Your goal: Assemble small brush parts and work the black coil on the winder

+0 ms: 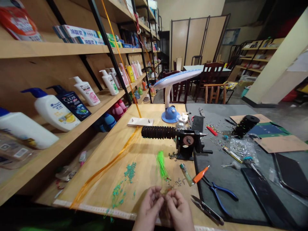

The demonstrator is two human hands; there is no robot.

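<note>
Close together at the table's near edge, my left hand (pixel 150 207) and my right hand (pixel 178 207) are both closed, thumbs pressed to fingers. What they pinch is too small to make out. Just beyond the fingertips lies a bundle of bright green threads (pixel 163 166), with small dark bits (pixel 179 182) to its right. Turquoise beads (pixel 130 171), some on thin thread, are scattered left of my hands. Tweezers (pixel 208 210) rest to the right of my right hand, near a green lighter (pixel 187 175) and an orange-handled tool (pixel 201 175).
A black hand-cranked winder (pixel 185 144) stands mid-table behind the green threads. Orange threads (pixel 106 166) run across the left side from a small white block (pixel 140 122). Blue-handled pliers (pixel 220 192) lie on the grey mat (pixel 231 205). A blue-based lamp (pixel 170 115) stands behind; shelves (pixel 96 115) flank the left.
</note>
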